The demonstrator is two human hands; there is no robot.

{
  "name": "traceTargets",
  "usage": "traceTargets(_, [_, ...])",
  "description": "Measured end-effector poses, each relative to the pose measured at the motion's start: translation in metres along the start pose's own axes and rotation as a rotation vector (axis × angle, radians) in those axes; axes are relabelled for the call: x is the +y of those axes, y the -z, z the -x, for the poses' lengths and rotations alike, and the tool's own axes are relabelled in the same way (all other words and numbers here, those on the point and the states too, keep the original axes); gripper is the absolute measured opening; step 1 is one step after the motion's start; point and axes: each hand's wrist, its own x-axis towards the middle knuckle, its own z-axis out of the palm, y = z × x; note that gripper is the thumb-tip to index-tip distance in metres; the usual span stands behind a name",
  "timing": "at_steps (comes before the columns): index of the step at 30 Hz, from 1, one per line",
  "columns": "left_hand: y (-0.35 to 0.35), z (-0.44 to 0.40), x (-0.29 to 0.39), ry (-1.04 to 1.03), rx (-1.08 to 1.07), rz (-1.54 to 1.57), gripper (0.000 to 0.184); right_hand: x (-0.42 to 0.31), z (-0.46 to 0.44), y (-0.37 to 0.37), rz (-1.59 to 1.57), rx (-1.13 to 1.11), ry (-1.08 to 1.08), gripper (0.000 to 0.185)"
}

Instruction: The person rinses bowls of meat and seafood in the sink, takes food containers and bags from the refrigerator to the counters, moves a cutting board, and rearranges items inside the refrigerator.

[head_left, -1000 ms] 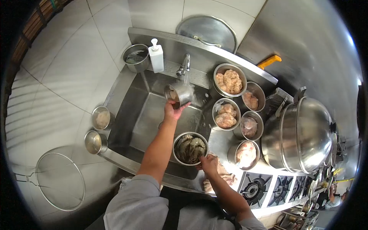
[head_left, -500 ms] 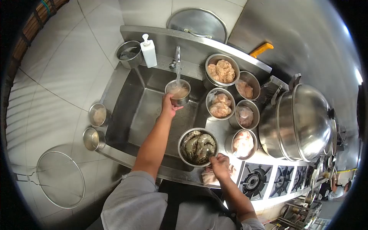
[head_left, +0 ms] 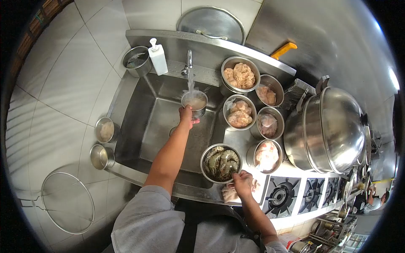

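My left hand [head_left: 187, 114] grips a small round metal container [head_left: 200, 113] under the running tap [head_left: 189, 63], over the sink [head_left: 164, 126]. Cloudy liquid fills the container, and the stream [head_left: 190, 82] splashes at its far left edge. Closed on the near right rim of a metal bowl [head_left: 204, 172] is my right hand [head_left: 243, 184]. Large grey-green prawns [head_left: 221, 163] lie in that bowl, which sits at the sink's right edge. Some pale raw meat [head_left: 230, 193] lies on the counter beside my right hand, partly hidden by it.
Several metal pots of raw meat [head_left: 239, 75] crowd the counter on the right, near a large domed steamer [head_left: 341, 130] and gas burners [head_left: 280, 196]. A white pump bottle [head_left: 158, 59] stands behind the sink. Two small pots [head_left: 101, 157] sit at the left edge. A wire-rimmed strainer [head_left: 67, 202] is lower left.
The view has shifted slightly. My left hand has moved the container a little right and nearer to me relative to the tap. The prawn bowl has shifted slightly right with my right hand.
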Motion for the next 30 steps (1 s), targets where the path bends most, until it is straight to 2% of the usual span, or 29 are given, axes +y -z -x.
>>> traceTargets(3, [-0.007, 0.004, 0.003, -0.041, -0.021, -0.032, 0.053, -0.002, -0.002, 0.002, 0.015, -0.039, -0.025, 0.017])
traceTargets(6, [-0.024, 0.007, 0.014, -0.066, 0.077, -0.15, 0.049, 0.011, -0.008, 0.007, 0.064, -0.032, -0.025, 0.017])
traceTargets(9, [-0.05, 0.02, 0.032, -0.092, 0.052, -0.085, 0.049, 0.005, -0.006, 0.004, -0.035, -0.003, -0.035, 0.018])
traceTargets(12, [-0.07, -0.004, 0.038, -0.111, -0.006, 0.003, 0.051, 0.013, -0.009, 0.007, -0.009, 0.016, -0.029, 0.02])
traceTargets(15, [-0.094, -0.003, 0.051, -0.241, 0.05, -0.034, 0.055, 0.021, -0.01, 0.007, -0.028, 0.028, -0.004, 0.021])
traceTargets(18, [-0.107, -0.029, 0.062, -0.204, -0.032, 0.116, 0.062, 0.026, -0.013, 0.007, 0.146, 0.048, 0.003, 0.022])
traceTargets(19, [-0.106, -0.036, 0.062, -0.239, -0.216, 0.123, 0.079, 0.024, -0.011, 0.004, 0.129, 0.058, -0.008, 0.02])
traceTargets(22, [-0.106, -0.03, 0.06, -0.241, -0.245, 0.113, 0.081, 0.003, -0.008, -0.004, 0.136, 0.035, -0.02, 0.02])
traceTargets(23, [-0.097, -0.015, 0.058, -0.206, -0.265, 0.011, 0.082, -0.016, -0.003, -0.008, 0.161, 0.037, -0.008, 0.021])
traceTargets(25, [-0.062, 0.003, 0.044, -0.107, -0.404, -0.307, 0.082, -0.02, -0.011, -0.011, 0.106, 0.001, -0.075, 0.021])
traceTargets(26, [-0.043, 0.017, 0.036, 0.006, -0.517, -0.351, 0.081, -0.023, -0.016, -0.013, 0.076, -0.018, -0.102, 0.021])
traceTargets(27, [-0.022, 0.032, 0.026, 0.122, -0.629, -0.395, 0.081, -0.03, -0.021, -0.019, 0.04, -0.008, -0.041, 0.021])
traceTargets(29, [0.022, 0.06, 0.007, 0.271, -0.885, -0.259, 0.08, -0.046, -0.035, -0.029, 0.049, -0.025, 0.032, 0.021])
traceTargets(30, [0.037, 0.07, 0.0, 0.237, -0.889, -0.204, 0.08, -0.063, -0.041, -0.035, 0.112, -0.051, 0.078, 0.022])
